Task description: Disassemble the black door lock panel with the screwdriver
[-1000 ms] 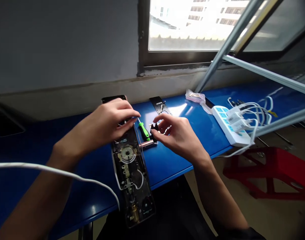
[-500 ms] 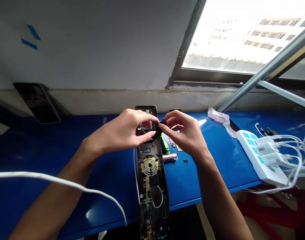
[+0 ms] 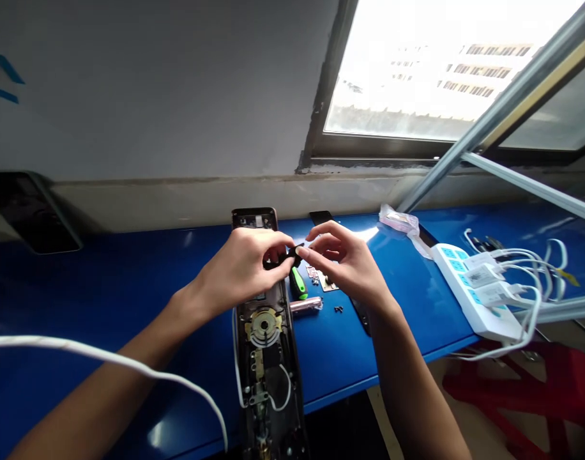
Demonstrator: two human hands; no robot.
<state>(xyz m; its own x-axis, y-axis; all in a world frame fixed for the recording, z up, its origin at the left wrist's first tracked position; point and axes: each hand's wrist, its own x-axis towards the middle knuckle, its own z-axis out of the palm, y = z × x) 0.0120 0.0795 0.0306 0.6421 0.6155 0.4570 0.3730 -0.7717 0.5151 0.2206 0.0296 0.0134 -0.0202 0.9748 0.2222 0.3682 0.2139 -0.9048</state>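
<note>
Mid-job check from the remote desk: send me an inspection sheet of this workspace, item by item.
Surface: blue glossy tabletop running under the window.
Job's things: opened door-lock panel, wiring and brass parts exposed; small black part; green-handled screwdriver beside the panel.
Clutter: metal cylinder, small screws, plastic bag.
Hands: left hand pinches the black part; right hand has its fingertips at the part's end.
Cables: white cable across the left forearm; white chargers in a power strip.
Surroundings: window, metal rails, red stool below.
</note>
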